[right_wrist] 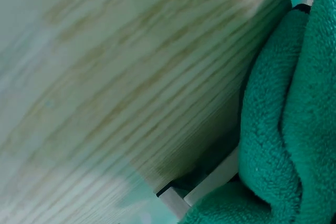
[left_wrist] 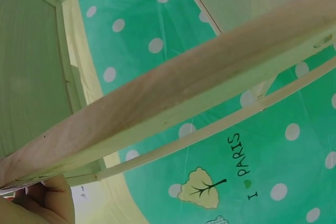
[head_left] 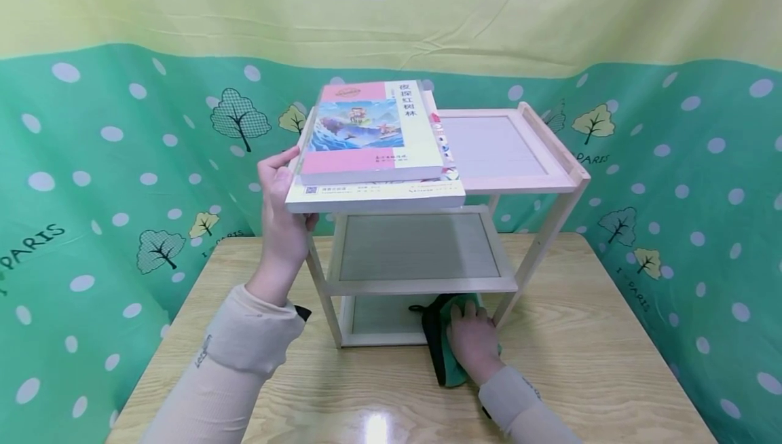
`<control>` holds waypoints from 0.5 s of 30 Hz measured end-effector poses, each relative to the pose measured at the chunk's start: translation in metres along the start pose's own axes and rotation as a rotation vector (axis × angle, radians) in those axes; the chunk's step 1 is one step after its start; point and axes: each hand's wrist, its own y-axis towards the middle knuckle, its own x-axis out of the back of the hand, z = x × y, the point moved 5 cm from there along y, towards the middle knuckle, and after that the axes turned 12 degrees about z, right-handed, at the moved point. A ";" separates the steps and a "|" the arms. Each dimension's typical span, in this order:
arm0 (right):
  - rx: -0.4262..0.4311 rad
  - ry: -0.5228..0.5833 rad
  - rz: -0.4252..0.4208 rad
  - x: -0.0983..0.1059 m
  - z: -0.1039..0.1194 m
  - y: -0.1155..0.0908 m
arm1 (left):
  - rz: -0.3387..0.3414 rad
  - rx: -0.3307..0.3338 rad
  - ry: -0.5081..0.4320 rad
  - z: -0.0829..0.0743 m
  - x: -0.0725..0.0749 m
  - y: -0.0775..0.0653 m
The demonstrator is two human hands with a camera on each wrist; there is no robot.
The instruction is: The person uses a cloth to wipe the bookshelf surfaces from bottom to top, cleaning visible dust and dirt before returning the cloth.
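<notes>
Two stacked books [head_left: 373,135] are being gripped by the left hand [head_left: 284,216] at the rack [head_left: 421,286]'s upper left; a green cloth [head_left: 452,367] is being clutched by the right hand [head_left: 474,339] at the near right of the bottom shelf [head_left: 381,318].

Top book [head_left: 371,133]: "夜探红树林". Backdrop [head_left: 391,33]: "LOVE", "I see you to embrace", "PARIS".

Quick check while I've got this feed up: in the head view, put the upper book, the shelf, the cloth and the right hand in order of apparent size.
1. Shelf
2. Upper book
Then cloth and right hand, unranked: the hand covers part of the cloth.
</notes>
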 end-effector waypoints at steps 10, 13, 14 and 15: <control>-0.002 0.021 0.000 -0.002 0.002 0.000 | 0.006 -0.007 -0.036 0.001 -0.001 0.001; -0.012 0.039 0.023 -0.003 0.002 0.000 | 0.006 -0.014 -0.041 0.001 -0.001 0.001; -0.015 0.044 0.033 -0.003 0.002 0.000 | 0.005 -0.016 -0.044 0.000 -0.001 0.001; -0.016 0.050 0.039 -0.002 0.002 0.001 | 0.005 -0.016 -0.045 0.000 -0.001 0.001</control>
